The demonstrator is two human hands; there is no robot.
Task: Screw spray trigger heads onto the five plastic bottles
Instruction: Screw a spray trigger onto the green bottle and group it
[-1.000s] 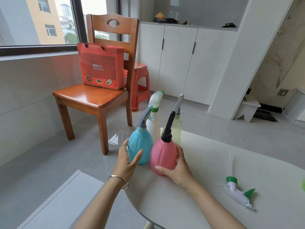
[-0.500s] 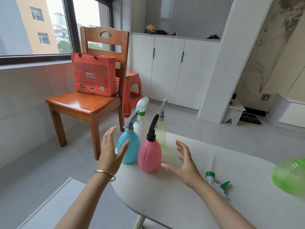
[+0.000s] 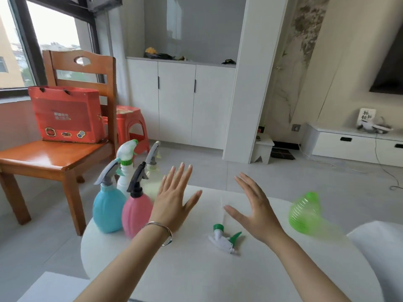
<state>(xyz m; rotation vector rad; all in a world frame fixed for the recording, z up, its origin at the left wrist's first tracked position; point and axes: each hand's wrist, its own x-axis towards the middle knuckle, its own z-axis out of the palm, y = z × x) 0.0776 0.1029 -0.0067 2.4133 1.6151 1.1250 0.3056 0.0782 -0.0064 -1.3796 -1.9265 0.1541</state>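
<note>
Several bottles with trigger heads stand at the table's left end: a blue bottle, a pink bottle, a white bottle and a pale yellow bottle behind. A green ribbed bottle lies on its side at the right with no head on it. A loose white and green trigger head lies on the table between my hands. My left hand hovers open right of the pink bottle. My right hand hovers open above the trigger head.
The white table has a rounded left edge close to the bottles. A wooden chair with a red gift bag stands to the left. A red stool and white cabinets are behind.
Both hands let go of the blue and pink bottles and moved right and up, fingers spread. The view swung right, and the green bottle came into sight.
</note>
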